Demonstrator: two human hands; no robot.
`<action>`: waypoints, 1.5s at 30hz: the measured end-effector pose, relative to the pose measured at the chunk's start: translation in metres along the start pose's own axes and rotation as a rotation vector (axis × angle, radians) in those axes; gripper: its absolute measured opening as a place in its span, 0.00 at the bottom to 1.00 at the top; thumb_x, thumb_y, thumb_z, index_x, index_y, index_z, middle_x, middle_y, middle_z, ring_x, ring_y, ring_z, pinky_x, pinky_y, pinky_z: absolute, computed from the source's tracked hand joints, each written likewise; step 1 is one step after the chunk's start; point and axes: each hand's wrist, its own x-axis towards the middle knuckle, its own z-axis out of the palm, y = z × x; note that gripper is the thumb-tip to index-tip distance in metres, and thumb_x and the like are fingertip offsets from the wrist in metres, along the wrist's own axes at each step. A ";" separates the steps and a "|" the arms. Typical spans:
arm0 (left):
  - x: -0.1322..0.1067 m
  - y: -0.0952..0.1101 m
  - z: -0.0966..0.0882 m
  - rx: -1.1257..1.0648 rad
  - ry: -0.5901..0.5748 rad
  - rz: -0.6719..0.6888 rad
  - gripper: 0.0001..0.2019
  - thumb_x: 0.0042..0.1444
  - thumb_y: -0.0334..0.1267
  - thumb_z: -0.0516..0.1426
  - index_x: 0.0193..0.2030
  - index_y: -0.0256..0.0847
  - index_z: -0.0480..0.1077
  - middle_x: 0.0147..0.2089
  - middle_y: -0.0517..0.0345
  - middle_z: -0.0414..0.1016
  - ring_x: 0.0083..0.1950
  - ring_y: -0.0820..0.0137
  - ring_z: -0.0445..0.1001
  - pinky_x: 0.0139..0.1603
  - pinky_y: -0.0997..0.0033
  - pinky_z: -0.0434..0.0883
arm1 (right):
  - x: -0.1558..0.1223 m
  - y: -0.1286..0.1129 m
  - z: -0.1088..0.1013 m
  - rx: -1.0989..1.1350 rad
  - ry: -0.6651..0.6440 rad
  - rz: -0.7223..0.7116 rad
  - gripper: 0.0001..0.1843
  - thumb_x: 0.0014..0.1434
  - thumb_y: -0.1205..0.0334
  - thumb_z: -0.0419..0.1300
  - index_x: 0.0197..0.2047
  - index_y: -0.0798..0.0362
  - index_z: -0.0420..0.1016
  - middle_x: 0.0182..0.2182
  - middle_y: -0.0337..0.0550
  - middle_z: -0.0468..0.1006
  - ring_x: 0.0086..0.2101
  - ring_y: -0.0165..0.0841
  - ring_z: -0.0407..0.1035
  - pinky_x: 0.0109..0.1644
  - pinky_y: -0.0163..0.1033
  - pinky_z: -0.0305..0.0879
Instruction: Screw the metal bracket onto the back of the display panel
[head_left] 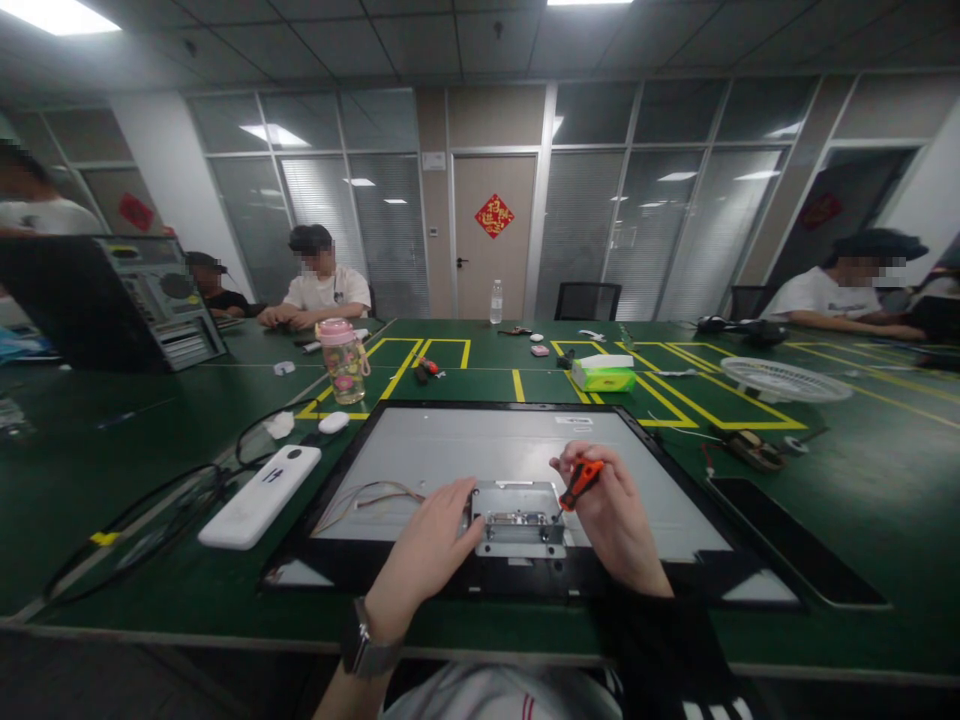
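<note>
A flat display panel (465, 440) with a black frame lies back side up on the green table in front of me. On its lower middle sits a silver metal bracket (517, 495). My left hand (439, 535) rests at the bracket's left edge, fingers stretched out over it. An orange and black screwdriver (581, 484) is gripped in my right hand (619, 515), its shaft pointing down to the bracket's right side. Whether the tip sits in a screw is too small to tell. Thin wires (382, 492) run over the panel left of the bracket.
Left of the panel lie a white power bank (262, 497) and black cables (150, 530); a pink-lidded bottle (343, 365) stands behind. To the right is a black phone (795, 540). A green tissue pack (604, 374) lies beyond the panel. Several people sit around the table.
</note>
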 end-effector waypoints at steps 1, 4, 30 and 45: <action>0.000 0.000 0.000 0.002 -0.001 0.001 0.24 0.66 0.44 0.50 0.65 0.36 0.61 0.66 0.44 0.65 0.66 0.58 0.64 0.67 0.54 0.59 | 0.000 0.000 0.000 -0.002 -0.001 -0.008 0.08 0.54 0.51 0.68 0.34 0.44 0.78 0.35 0.39 0.73 0.35 0.33 0.68 0.51 0.47 0.65; -0.001 0.001 -0.001 0.008 -0.011 -0.001 0.25 0.66 0.45 0.49 0.66 0.36 0.60 0.66 0.44 0.65 0.66 0.58 0.64 0.68 0.55 0.59 | 0.000 -0.001 0.000 -0.023 -0.009 -0.024 0.08 0.52 0.53 0.70 0.33 0.45 0.78 0.32 0.37 0.72 0.35 0.32 0.67 0.52 0.47 0.65; 0.000 0.001 -0.001 0.008 -0.024 -0.004 0.25 0.66 0.44 0.49 0.66 0.33 0.60 0.66 0.42 0.64 0.66 0.58 0.63 0.68 0.55 0.58 | -0.001 -0.001 0.000 -0.014 -0.024 0.002 0.07 0.53 0.54 0.69 0.35 0.45 0.79 0.34 0.38 0.73 0.37 0.32 0.68 0.51 0.44 0.65; -0.001 0.001 -0.002 -0.008 -0.004 -0.001 0.24 0.66 0.45 0.49 0.65 0.37 0.61 0.66 0.43 0.65 0.66 0.58 0.64 0.67 0.54 0.59 | -0.004 -0.001 -0.003 -0.044 0.019 0.029 0.09 0.54 0.53 0.68 0.38 0.43 0.79 0.34 0.39 0.73 0.37 0.34 0.69 0.50 0.46 0.66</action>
